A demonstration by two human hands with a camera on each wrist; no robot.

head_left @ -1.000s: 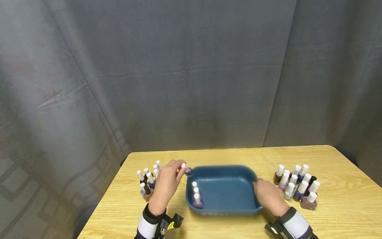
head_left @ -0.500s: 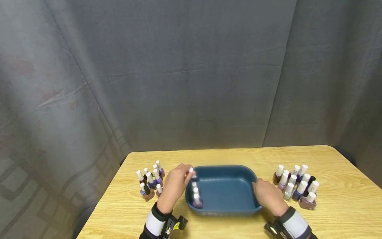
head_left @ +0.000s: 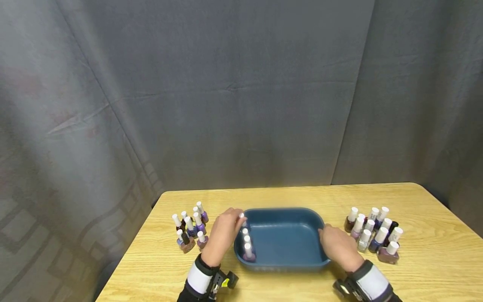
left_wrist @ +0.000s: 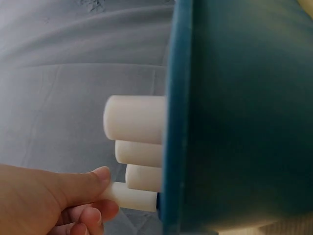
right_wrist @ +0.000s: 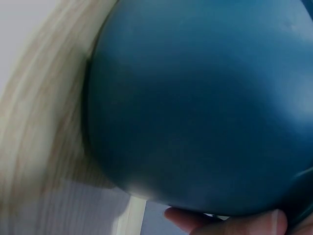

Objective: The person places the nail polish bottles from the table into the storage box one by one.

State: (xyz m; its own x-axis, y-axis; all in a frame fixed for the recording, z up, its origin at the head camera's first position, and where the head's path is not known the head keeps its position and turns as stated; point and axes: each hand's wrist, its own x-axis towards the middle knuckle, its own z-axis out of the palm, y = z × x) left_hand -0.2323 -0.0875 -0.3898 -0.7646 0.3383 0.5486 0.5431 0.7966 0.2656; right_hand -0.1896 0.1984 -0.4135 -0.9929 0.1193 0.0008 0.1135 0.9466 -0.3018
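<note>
My left hand pinches the white cap of a nail polish bottle between thumb and fingers, at the back left corner of the blue tray. In the left wrist view this bottle's dark body is mostly hidden behind the tray wall. Along the tray's left side, in front of it, three more nail polish bottles stand upright in a row. At the opposite end, my right hand grips the tray's right rim; the right wrist view shows its fingertips at the rim.
A cluster of nail polish bottles, mostly white-capped, stands on the wooden table left of the tray. Another group of bottles is to the right, close beyond my right hand. A grey curtain hangs behind the table.
My left hand has moved right, carrying the bottle over the tray's left rim and down into the back left corner behind the row. The right hand has stayed on the rim.
</note>
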